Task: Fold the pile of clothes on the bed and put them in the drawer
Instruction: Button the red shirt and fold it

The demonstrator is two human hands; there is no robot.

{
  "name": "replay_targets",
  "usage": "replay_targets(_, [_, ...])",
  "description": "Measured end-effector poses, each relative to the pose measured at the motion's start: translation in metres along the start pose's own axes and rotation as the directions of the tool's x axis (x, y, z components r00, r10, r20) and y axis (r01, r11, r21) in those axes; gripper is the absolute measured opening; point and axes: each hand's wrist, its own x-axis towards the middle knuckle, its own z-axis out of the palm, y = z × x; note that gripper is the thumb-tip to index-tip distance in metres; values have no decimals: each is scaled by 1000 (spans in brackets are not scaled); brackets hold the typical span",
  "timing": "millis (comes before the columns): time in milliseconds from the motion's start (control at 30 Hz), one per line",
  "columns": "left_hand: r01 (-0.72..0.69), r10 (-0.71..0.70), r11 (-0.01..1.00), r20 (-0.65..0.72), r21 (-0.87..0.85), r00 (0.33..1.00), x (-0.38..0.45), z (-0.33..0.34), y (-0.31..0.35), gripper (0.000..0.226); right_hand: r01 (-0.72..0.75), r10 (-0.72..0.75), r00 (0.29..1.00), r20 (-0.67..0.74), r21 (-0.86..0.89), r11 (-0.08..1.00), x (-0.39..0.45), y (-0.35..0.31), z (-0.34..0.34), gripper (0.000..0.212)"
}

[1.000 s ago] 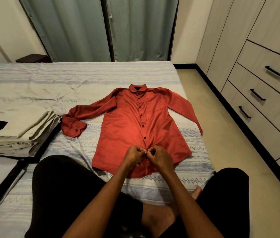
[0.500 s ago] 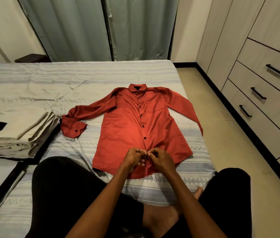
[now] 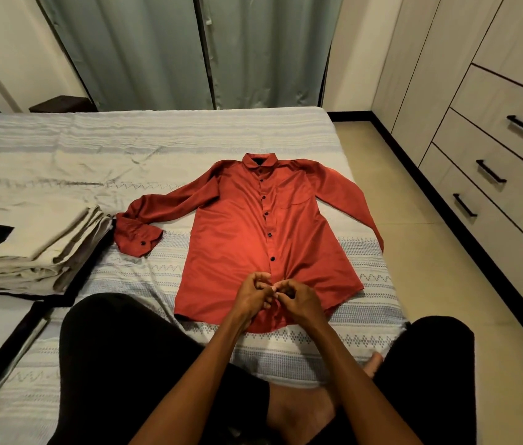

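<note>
We have folded clothes (image 3: 41,252) stacked on the bed (image 3: 157,146); the red shirt (image 3: 253,232) lies flat, unfolded, our left hand (image 3: 250,295) and right hand (image 3: 298,298) pinching its lowest button; the drawers (image 3: 491,175) stay closed

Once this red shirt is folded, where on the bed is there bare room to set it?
Bare sheet lies beyond the red shirt collar toward the curtains. Crowded: beige folded pile beside the sleeve cuff; both hands at the hem.

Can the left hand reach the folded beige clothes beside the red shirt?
Probably yes. The left hand is busy pinching the red satin button-up shirt, but the folded beige clothes lie on that side with only bare striped bedsheet between.
</note>
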Motion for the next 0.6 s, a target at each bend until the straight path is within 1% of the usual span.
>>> replay_targets(167, [-16, 16, 1000, -21, -20, 1000, 1, -1, -4, 29, 33, -33, 999, -7, 53, 998, 1, 0, -6, 13])
replay_targets(300, [-96, 96, 995, -25, 23, 995, 2, -5, -7, 27, 10, -17, 999, 42, 167, 986, 5, 1, -7, 16])
replay_targets(367, [-143, 145, 988, -27, 53, 989, 2, -7, -9, 27, 70, -75, 996, 44, 109, 992, 6, -1, -10, 18])
replay_targets(467, [-182, 186, 979, -31, 94, 982, 0, -7, -10, 26, 241, -232, 968, 91, -108, 964, 8, -4, -16, 23])
replay_targets(500, [-193, 197, 976, -34, 102, 980, -1, -6, -10, 25, 276, -261, 959, 107, -164, 947, 9, -5, -17, 25])
replay_targets(533, [-207, 211, 973, -35, 106, 977, -2, -6, -9, 25, 286, -269, 957, 110, -196, 938, 10, -5, -19, 25])
replay_targets(600, [-251, 257, 958, -25, 142, 966, -3, -5, -6, 22, 241, -230, 970, 80, -201, 949, 11, -7, -21, 21])
